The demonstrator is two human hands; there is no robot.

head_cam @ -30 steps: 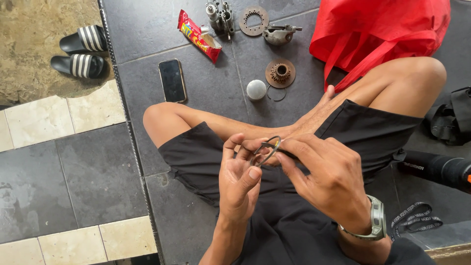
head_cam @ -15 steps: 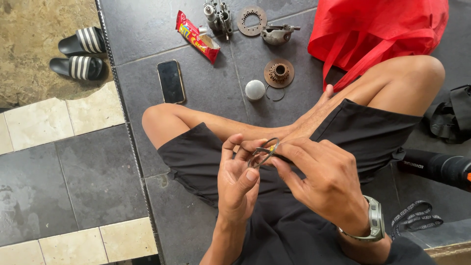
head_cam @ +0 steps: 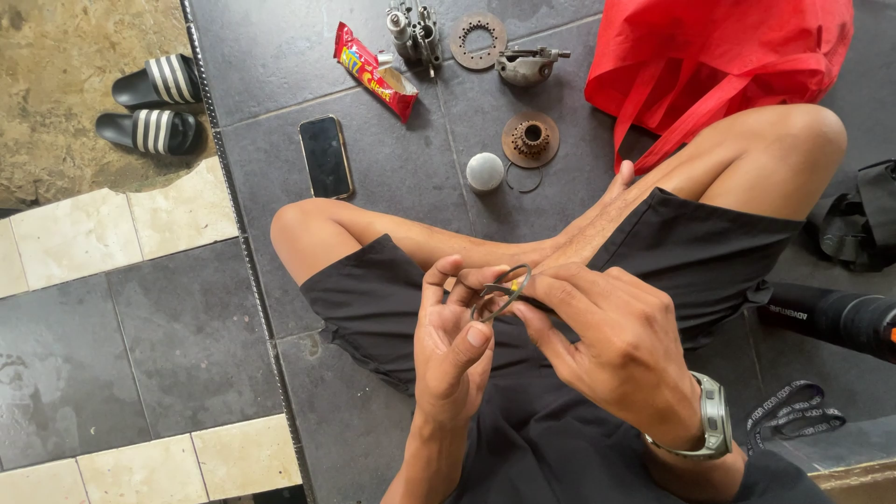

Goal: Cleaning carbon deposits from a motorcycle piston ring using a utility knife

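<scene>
Dark grey floor tiles (head_cam: 280, 56) spread under a person sitting cross-legged in black shorts (head_cam: 691, 252), with paler stone tiles off to the left of the hands. Both hands meet over the lap. The left hand (head_cam: 453, 350) and the right hand (head_cam: 621, 350) are brought together, fingertips pinching a thin metal ring (head_cam: 501, 292) between them; something small and yellowish shows at the ring, too small to make out. The right wrist wears a grey watch (head_cam: 707, 420).

Beyond the hands, across the shins, lie a small grey ball (head_cam: 484, 172) and, just beside it, a thin wire circle (head_cam: 524, 176) next to a rusty toothed disc (head_cam: 530, 139). Farther out sit a flat perforated ring (head_cam: 478, 40), a grey metal housing (head_cam: 525, 65) and a cluster of metal cylinders (head_cam: 413, 28). A long red snack wrapper (head_cam: 373, 71) with yellow print lies slantwise beyond and left of the hands, torn open at its near end. A black phone (head_cam: 326, 156) lies face up nearer the left knee. A red cloth bag (head_cam: 719, 56) sits beyond the right knee. Two black sandals (head_cam: 154, 105) with white stripes rest far left on bare ground.
</scene>
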